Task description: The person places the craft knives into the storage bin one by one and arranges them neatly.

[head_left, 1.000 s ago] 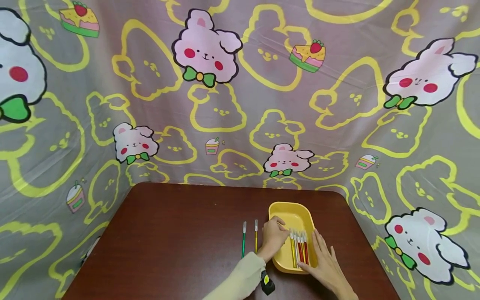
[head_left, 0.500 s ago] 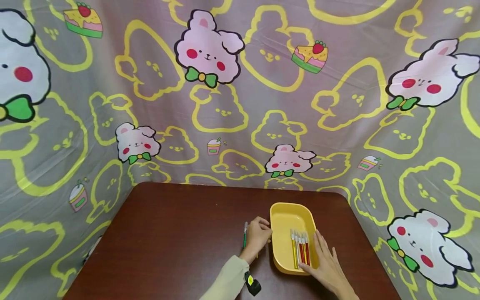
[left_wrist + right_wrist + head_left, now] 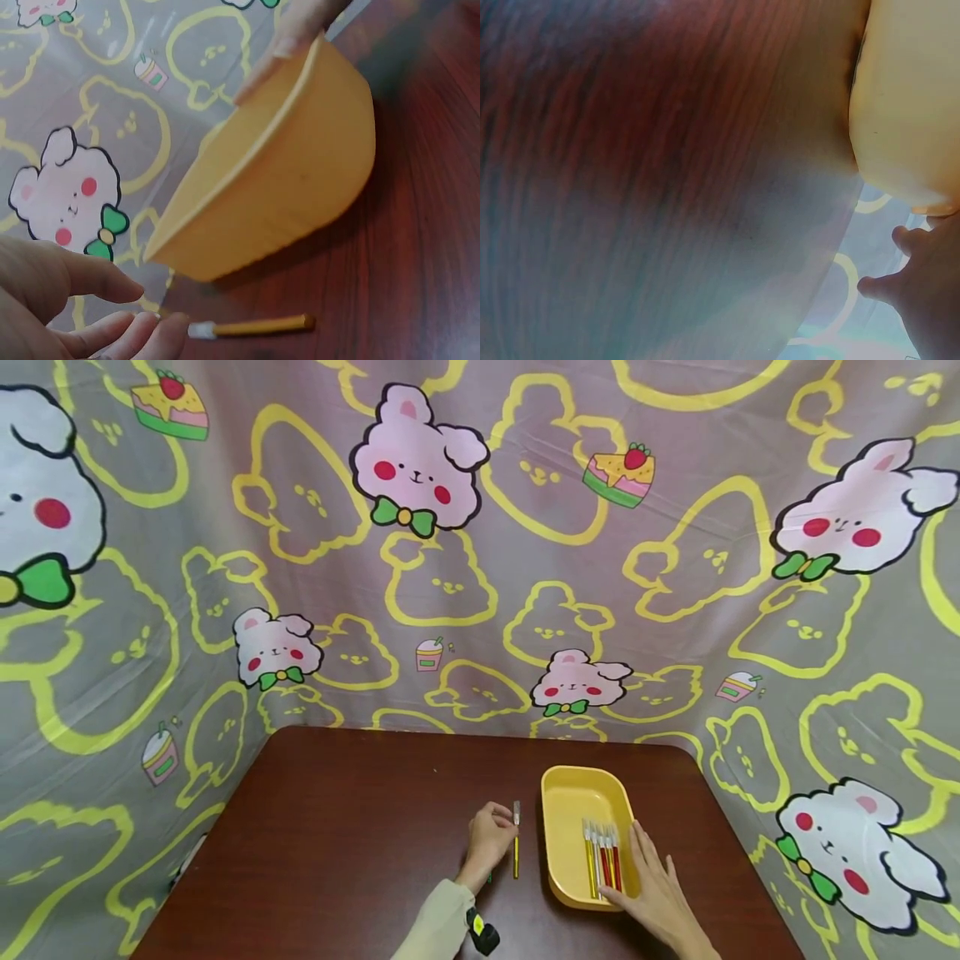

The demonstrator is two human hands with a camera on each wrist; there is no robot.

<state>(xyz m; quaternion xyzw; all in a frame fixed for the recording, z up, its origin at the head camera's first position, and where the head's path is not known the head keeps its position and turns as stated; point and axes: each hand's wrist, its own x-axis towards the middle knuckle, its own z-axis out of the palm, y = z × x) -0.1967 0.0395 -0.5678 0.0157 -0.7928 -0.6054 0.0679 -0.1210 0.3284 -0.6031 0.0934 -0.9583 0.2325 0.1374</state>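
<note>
A printed cloth (image 3: 480, 568) with pink bunnies and yellow outlines hangs all around me, from nine o'clock through twelve to three. Below it lies the dark brown bench (image 3: 337, 843), and everything I am handling sits toward its five o'clock part.

The yellow tray (image 3: 573, 793) stands there, long side running from six to twelve. In its right half lie several brushes (image 3: 602, 860) side by side, red and yellow handles with pale tips pointing to twelve. My left wrist view shows the tray's outer wall (image 3: 285, 195) from low down, resting on the bench.

My right hand (image 3: 656, 893) lies flat at the tray's four o'clock edge, fingers straight and spread, the fingertips touching the rim just beside the brushes; that grip is relaxed and holds nothing.

My left hand (image 3: 489, 839) is at nine o'clock of the tray, a little apart from it, with the fingers loosely curled. Just at three o'clock of that hand lies a yellow brush (image 3: 516, 850) on the bench, between hand and tray, tip to twelve. From the wrist the fingertips (image 3: 161, 330) are right at its pale tip (image 3: 201, 330); I cannot tell whether they touch it, and the grip is not around it.

A green brush (image 3: 489, 878) peeks out from under my left wrist, mostly hidden.
</note>
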